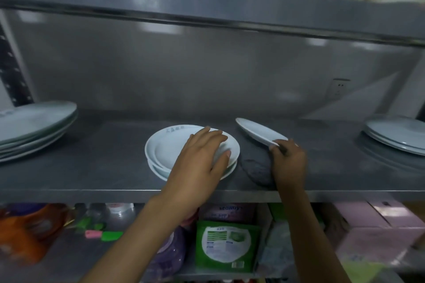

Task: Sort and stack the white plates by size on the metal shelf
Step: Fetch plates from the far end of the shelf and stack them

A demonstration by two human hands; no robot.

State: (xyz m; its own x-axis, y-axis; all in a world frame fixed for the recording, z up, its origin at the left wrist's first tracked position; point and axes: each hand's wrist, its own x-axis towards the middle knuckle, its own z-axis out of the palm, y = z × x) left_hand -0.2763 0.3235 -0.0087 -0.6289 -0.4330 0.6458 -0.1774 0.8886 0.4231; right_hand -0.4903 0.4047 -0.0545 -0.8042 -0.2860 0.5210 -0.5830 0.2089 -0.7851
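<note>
So the small stack (pixel 192 153) sits mid-shelf near the front edge of the metal shelf (pixel 115 181), and everything hinges on the tilted plate (pixel 258 132) just to the right of it. The right hand (pixel 288 161) pinches that plate's near rim, far edge lifted off the shelf, long axis running back-left. The left hand (pixel 202 156) lies flat on the stack, fingers spread, holding nothing. My guess: the plate goes left onto that stack. Bigger piles sit far left (pixel 34 126) and far right (pixel 395 135) of it.
</note>
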